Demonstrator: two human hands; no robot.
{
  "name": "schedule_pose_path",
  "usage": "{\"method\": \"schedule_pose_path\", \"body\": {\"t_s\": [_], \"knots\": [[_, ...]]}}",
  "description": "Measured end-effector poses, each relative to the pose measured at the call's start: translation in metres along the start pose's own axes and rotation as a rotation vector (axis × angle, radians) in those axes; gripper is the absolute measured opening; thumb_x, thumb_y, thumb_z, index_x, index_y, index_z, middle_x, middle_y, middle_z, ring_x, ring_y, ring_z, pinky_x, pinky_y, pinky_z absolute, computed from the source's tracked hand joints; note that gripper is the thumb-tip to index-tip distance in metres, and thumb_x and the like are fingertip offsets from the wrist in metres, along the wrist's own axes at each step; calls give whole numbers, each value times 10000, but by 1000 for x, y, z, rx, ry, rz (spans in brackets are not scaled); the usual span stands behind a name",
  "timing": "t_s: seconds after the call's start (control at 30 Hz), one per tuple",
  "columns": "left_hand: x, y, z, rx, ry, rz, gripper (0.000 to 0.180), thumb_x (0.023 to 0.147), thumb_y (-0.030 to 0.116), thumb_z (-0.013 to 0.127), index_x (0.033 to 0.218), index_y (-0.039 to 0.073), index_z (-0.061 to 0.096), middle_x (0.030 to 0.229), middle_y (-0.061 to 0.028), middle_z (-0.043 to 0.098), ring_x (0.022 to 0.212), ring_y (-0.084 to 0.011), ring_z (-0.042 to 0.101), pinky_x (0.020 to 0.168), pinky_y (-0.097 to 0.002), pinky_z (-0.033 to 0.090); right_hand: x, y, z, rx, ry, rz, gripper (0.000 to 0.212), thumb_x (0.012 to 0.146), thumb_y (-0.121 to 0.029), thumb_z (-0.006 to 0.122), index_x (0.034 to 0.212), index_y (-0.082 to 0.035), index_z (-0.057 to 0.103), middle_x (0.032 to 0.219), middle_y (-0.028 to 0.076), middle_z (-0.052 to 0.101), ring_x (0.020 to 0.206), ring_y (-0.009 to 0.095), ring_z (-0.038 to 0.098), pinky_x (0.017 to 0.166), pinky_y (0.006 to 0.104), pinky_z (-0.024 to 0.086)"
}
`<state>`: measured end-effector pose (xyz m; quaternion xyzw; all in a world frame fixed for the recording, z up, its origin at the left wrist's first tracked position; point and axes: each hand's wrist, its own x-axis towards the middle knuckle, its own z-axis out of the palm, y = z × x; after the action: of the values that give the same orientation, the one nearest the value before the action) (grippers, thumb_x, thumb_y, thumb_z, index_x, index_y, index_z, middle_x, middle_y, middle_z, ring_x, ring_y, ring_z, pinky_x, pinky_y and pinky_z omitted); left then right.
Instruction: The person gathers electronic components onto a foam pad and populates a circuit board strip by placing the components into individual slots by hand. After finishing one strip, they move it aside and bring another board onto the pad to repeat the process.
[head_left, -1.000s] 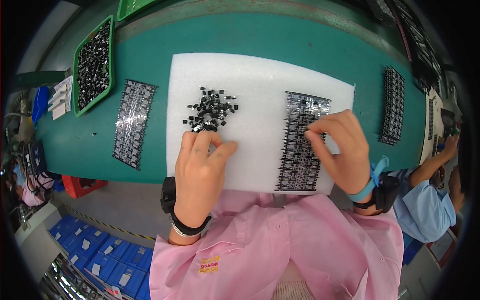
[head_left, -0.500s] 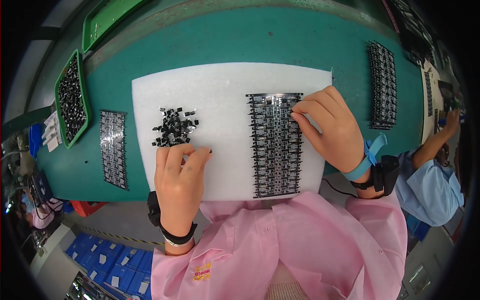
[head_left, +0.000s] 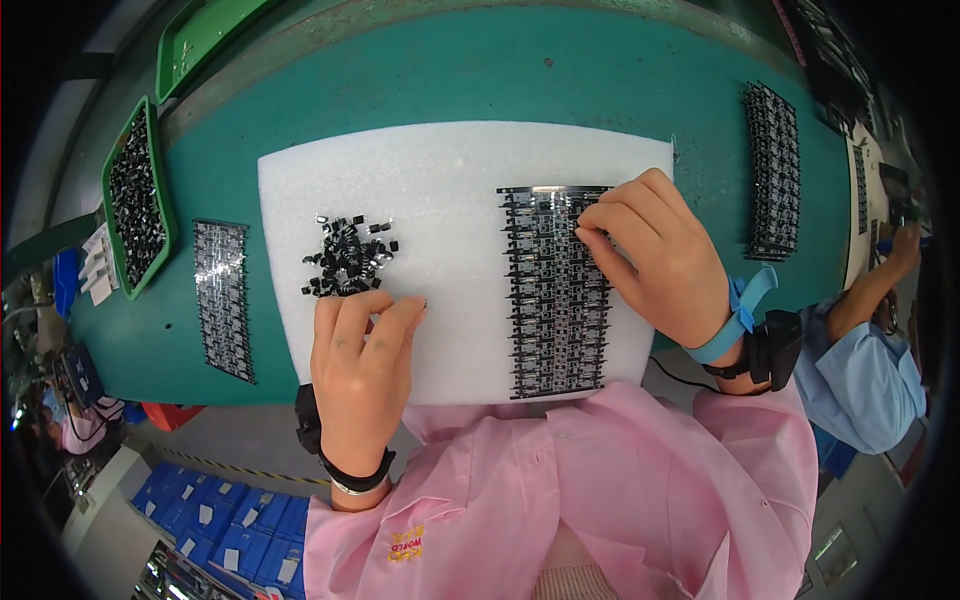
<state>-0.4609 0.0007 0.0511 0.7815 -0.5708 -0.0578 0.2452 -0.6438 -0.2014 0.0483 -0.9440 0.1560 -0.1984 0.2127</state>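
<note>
A panel of small black circuit boards (head_left: 556,300) lies on a white foam sheet (head_left: 440,170), right of centre. My right hand (head_left: 660,262) is over the panel's upper right part, thumb and fingertips closed in a pinch against it. Whatever sits between those fingertips is too small to make out. To the left, a loose pile of small black components with shiny metal sides (head_left: 350,258) rests on the foam. Just below the pile is my left hand (head_left: 362,355), its fingers bent and closed. One small black component (head_left: 424,304) shows at its fingertips.
Another board panel (head_left: 222,300) lies left of the foam on the green table (head_left: 430,70). Stacked panels (head_left: 772,172) stand at the right. A green tray (head_left: 168,225) full of components is at the far left. At the right edge, a co-worker's blue sleeve (head_left: 865,375) shows.
My right hand's pinch has shifted slightly left and down across the panel. The left hand stays almost in place below the pile, the small component still at its fingertips.
</note>
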Motion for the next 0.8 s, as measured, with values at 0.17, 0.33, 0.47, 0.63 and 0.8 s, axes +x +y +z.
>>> {"method": "schedule_pose_path", "body": {"t_s": [0.17, 0.33, 0.47, 0.63, 0.8], "knots": [[0, -2, 1, -7, 12, 10, 209, 749, 1, 771, 936, 43, 689, 879, -72, 590, 794, -258, 519, 662, -363, 437, 2, -1, -1, -22, -14, -25, 183, 747, 26, 736, 894, -6, 633, 867, 93, 589, 815, 273, 560, 685, 360, 492], [-1, -5, 1, 13, 19, 41, 231, 736, -5, 771, 942, 44, 680, 918, -76, 586, 804, -274, 534, 644, -376, 456, 3, -1, -2, -60, -53, -44, 196, 740, 39, 737, 905, -1, 639, 867, 101, 597, 802, 281, 563, 679, 367, 489], [1, -3, 0, 5, 13, 49, 208, 746, 0, 767, 929, 38, 674, 917, -80, 584, 808, -278, 538, 650, -378, 457, 5, 0, -4, -102, -97, -58, 199, 735, 36, 739, 904, 0, 639, 866, 100, 595, 800, 281, 560, 679, 368, 490], [2, 0, -2, 12, 4, 41, 205, 752, -3, 764, 929, 36, 670, 918, -80, 585, 807, -278, 541, 652, -376, 457, 3, 1, -7, -89, -89, -65, 221, 733, 28, 749, 928, 0, 650, 875, 104, 605, 808, 284, 564, 676, 367, 489], [12, 9, -9, 0, 28, 55, 213, 757, -12, 755, 945, 35, 667, 911, -79, 587, 798, -281, 544, 650, -377, 454, -7, -6, -15, -19, 55, 40, 246, 734, 16, 768, 957, -1, 666, 877, 106, 627, 798, 267, 579, 662, 348, 475]]}}
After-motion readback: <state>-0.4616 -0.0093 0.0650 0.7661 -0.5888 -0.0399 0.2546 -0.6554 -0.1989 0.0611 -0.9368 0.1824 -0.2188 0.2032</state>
